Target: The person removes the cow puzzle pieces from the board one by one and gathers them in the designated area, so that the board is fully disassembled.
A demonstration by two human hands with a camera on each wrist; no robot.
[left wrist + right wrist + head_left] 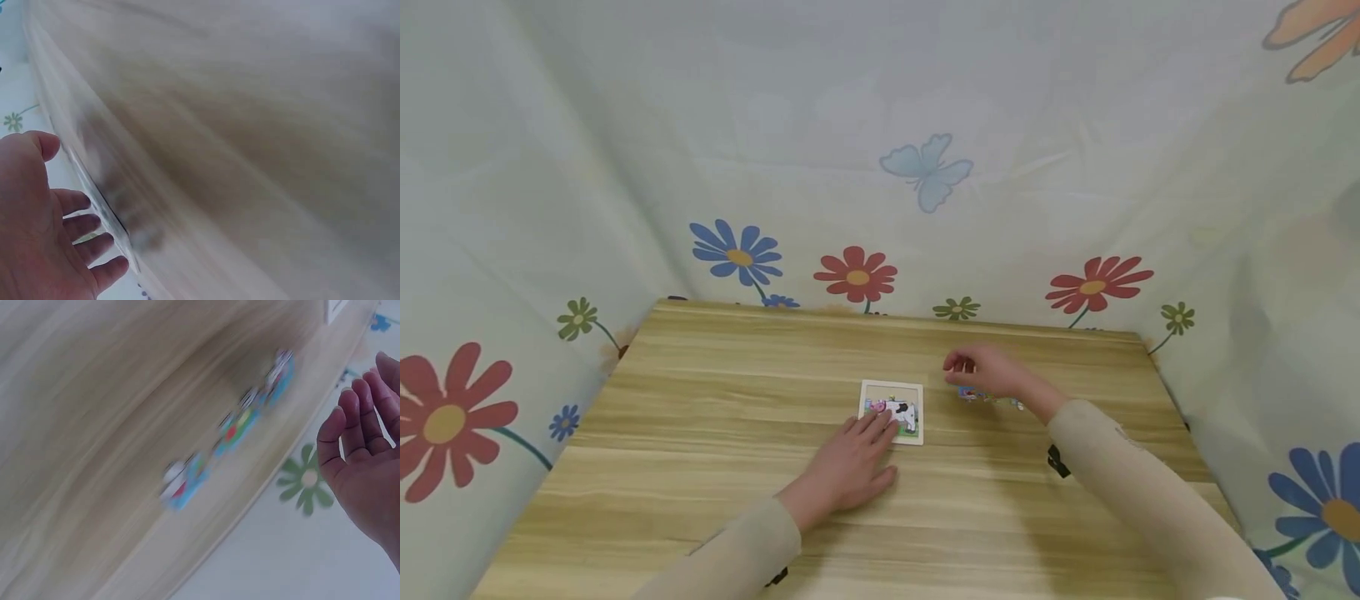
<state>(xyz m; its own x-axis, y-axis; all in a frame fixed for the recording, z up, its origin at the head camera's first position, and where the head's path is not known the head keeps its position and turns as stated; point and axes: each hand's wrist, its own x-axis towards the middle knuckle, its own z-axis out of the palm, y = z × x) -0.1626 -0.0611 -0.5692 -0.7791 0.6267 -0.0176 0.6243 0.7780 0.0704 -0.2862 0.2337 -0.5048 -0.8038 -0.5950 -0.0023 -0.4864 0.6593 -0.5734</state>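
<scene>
A small square picture puzzle in a white frame [919, 425] lies on the table, showing a black-and-white cow [907, 413]. Across its lower left part rests my left hand [850, 465], fingers extended over the picture. In the left wrist view the left hand [44, 225] has spread, slightly bent fingers beside the puzzle's thin edge. My right hand [988, 371] hovers to the right of the puzzle with loosely bent fingers. Below it, partly hidden, are colourful puzzle pieces [967, 392]. The right wrist view shows the pieces [232, 432] blurred in a row, and the right hand [365, 450] holding nothing visible.
The wood-grain table [737, 358] carries the puzzle and pieces. White cloth with printed flowers [855, 277] and a butterfly [928, 172] stands behind and along both sides. Each wrist has a black strap part [1057, 461] beside the sleeve.
</scene>
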